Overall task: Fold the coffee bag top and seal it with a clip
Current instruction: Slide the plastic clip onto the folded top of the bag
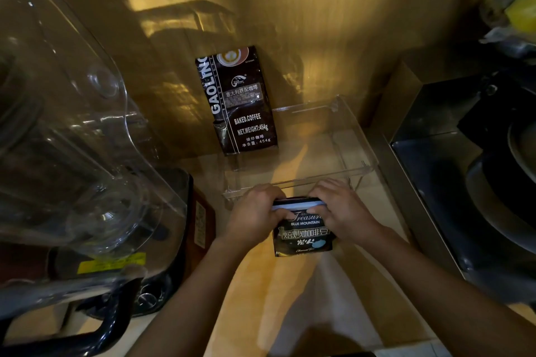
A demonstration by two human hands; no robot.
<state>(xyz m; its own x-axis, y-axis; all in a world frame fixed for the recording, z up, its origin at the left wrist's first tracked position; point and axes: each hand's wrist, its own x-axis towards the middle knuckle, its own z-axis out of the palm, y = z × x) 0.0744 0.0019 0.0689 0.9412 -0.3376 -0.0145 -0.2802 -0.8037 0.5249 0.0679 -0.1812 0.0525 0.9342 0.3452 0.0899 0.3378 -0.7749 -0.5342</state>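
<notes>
So there's a clear plastic bin sitting just past the hands, and as far as I can see nothing is in it, you look straight through to the counter. Beyond that bin, further out from the left hand, a second coffee bag stands leaning on the back wall, dark with "GAOLIN" up the side and "BAKED COFFEE" on the front. Off to the left of the left hand there's a big blender with a see-through jug that takes up that whole side, pretty close to the forearm but not touching it. To the right of the right hand there's a dark sink area with some dishes in it, too dim to make out. The lighting is really yellow and low. Between the two hands is the coffee bag, a small black one reading "BLUE MOUNTAIN", standing upright on the wooden counter. A pale blue clip runs across its folded top. The left hand is closed around the left end of the clip and bag top, and the right hand is clamped the same way on the right end, thumbs in front.
</notes>
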